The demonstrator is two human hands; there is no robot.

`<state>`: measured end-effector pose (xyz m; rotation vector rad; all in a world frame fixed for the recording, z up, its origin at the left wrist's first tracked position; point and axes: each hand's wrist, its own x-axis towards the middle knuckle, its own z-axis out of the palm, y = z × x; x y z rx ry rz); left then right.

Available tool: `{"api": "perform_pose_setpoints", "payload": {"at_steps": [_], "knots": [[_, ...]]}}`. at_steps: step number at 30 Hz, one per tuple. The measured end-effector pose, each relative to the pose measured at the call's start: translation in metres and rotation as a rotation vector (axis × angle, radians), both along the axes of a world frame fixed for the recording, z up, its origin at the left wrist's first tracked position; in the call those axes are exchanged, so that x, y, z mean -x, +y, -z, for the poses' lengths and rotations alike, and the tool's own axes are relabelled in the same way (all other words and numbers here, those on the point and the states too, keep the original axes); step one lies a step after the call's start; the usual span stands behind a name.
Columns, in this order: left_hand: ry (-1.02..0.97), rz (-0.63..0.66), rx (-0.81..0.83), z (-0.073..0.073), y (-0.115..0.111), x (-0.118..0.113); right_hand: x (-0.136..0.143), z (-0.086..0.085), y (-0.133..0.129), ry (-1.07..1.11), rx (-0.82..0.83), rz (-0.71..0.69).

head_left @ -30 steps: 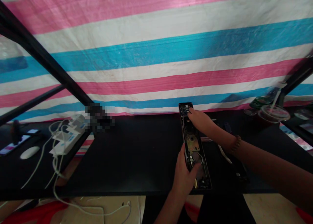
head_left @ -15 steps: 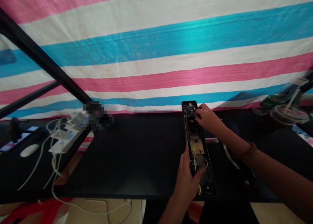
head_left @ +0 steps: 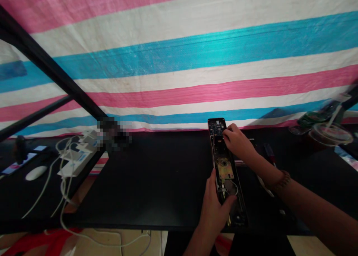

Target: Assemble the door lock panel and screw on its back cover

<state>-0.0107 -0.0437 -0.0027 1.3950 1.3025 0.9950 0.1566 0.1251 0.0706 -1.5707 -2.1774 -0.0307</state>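
On the left of the black counter (head_left: 145,181), a white oval computer mouse (head_left: 36,173) lies near a white power strip (head_left: 77,161) tangled with white cables (head_left: 65,189). Right of the middle, a long black open device housing (head_left: 242,196) with exposed circuitry and a brass-coloured metal plate (head_left: 225,170) lies on the counter, the left hand (head_left: 214,204) gripping its lower part between thumb and fingers, while the right hand (head_left: 235,138) has its fingers drawn narrowly together at the circuitry near the top, whether around something I cannot tell. Beyond the right forearm stands a clear plastic cup with a straw (head_left: 330,133).
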Motion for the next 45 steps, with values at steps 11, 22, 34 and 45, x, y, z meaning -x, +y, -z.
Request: {"api": "perform_pose_setpoints", "payload": {"at_steps": [11,22,34,45], "knots": [[0.046,-0.205,-0.254,-0.022,-0.023,-0.014,-0.048,0.022,-0.09,0.592,0.291,0.115],[-0.671,0.132,0.389,-0.079,-0.044,-0.049,-0.042,-0.003,-0.179,0.935,0.381,0.137],[-0.981,0.092,0.295,-0.123,-0.019,0.012,-0.109,0.155,-0.263,0.344,-0.083,0.362],[-0.959,0.002,0.304,-0.114,-0.023,0.018,-0.095,0.126,-0.252,0.643,-0.072,0.335]]}}
